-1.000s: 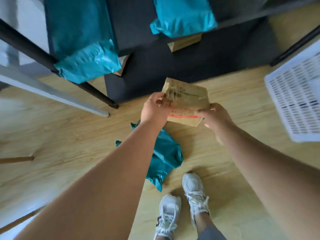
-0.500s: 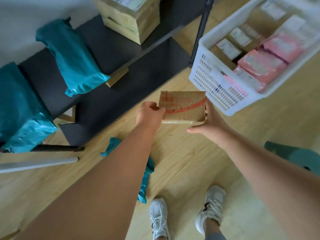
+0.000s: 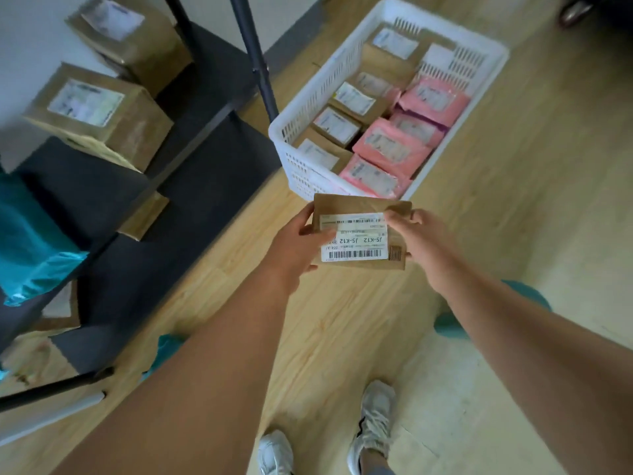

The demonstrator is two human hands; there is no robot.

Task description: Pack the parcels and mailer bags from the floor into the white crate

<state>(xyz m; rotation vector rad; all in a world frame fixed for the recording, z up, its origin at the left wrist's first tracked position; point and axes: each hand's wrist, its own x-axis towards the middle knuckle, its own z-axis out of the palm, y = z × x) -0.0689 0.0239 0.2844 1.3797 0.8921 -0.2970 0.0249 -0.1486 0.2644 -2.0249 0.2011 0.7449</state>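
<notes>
I hold a small brown cardboard parcel (image 3: pixel 359 214) with a white shipping label facing up, in front of me above the wooden floor. My left hand (image 3: pixel 298 241) grips its left edge, thumb on the label. My right hand (image 3: pixel 416 240) pinches its right edge. Just beyond the parcel stands the white crate (image 3: pixel 346 63), with several labelled brown boxes along its left side and several pink mailer bags (image 3: pixel 394 149) along its right. A teal mailer bag (image 3: pixel 448 323) lies on the floor, mostly hidden under my right forearm. Another teal bag (image 3: pixel 166 347) peeks out beside my left arm.
A black shelf rack (image 3: pixel 250 56) stands at the left with two large brown boxes (image 3: pixel 102 114) and a teal bag (image 3: pixel 30 248) on it. Small cardboard pieces lie on its lower boards. My feet in white sneakers (image 3: pixel 373 423) are at the bottom.
The parcel has been turned so its white label faces up, and it has come closer to the crate. The view has swung right, bringing the whole crate into sight.
</notes>
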